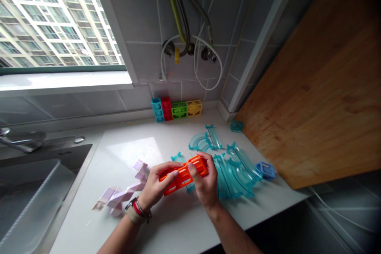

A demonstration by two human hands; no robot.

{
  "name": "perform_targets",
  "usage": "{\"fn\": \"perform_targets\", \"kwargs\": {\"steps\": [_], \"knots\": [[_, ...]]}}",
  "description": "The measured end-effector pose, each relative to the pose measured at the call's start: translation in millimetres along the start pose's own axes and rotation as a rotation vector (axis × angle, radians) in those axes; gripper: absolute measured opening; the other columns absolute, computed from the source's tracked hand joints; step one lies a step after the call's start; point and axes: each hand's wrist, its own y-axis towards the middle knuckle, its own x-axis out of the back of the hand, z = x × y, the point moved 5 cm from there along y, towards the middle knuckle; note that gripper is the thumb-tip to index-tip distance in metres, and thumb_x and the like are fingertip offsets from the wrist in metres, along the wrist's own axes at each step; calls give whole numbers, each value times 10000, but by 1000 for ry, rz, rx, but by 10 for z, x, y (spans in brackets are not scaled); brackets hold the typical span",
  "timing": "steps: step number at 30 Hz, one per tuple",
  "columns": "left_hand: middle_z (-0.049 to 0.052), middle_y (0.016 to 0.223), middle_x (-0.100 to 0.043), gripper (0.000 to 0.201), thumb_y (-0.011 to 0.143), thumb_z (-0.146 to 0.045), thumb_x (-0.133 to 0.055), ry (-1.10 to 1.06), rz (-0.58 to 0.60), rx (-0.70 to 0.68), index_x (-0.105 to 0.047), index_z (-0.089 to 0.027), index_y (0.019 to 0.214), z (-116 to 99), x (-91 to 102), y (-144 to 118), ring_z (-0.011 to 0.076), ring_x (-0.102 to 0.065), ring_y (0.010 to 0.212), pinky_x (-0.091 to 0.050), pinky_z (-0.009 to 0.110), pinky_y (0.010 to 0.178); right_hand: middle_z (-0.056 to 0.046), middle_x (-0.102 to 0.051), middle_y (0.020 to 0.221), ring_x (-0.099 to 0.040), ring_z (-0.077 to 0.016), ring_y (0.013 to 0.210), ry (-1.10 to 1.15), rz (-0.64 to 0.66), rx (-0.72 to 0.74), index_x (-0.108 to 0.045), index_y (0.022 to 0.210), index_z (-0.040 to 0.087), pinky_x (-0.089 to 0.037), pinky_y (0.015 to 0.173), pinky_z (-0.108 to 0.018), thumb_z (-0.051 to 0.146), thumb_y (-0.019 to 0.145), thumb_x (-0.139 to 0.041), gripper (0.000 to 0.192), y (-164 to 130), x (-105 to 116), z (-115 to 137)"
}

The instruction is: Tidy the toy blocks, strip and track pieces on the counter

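Both hands hold an orange slotted plastic block (182, 176) just above the white countertop (166, 222). My left hand (155, 187) grips its near left end, thumb on top. My right hand (206, 182) grips its far right end. Translucent teal curved track pieces (235, 168) lie to the right of my right hand. Pale pink folded track pieces (123, 194) lie to the left of my left hand.
A row of blue, red, green and yellow blocks (176, 109) stands against the tiled wall. A small blue block (266, 170) and a teal piece (236, 126) lie by a wooden board (324, 87) leaning at right. A steel sink (32, 190) and tap (20, 141) are at left.
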Motion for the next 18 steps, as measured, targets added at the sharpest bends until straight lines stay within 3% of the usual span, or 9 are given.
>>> {"fn": "perform_targets", "kwargs": {"steps": [12,16,18], "knots": [[104,1011,-838,252,924,-382,-739,-85,-41,63,-842,-171,1014,27,-38,10,277,-766,913,-602,335,814,-39,-699,1004,-641,-203,852,-35,-6,48,-654,1174,224,-543,814,-337,430,918,-713,334,17,21,60],[105,1016,-834,249,902,-378,-771,-143,-56,94,-839,-158,996,80,-46,12,273,-755,935,-591,319,824,-66,-711,1113,-669,-220,952,-17,-2,23,-654,1210,212,-551,892,-357,431,928,-710,361,3,3,38],[106,1049,-827,259,913,-380,-761,-190,-69,110,-824,-158,1031,117,-42,13,277,-752,964,-592,321,832,-102,-694,1247,-681,-238,1051,94,34,-7,-593,1345,207,-563,918,-364,443,947,-688,472,-31,-58,0]]}}
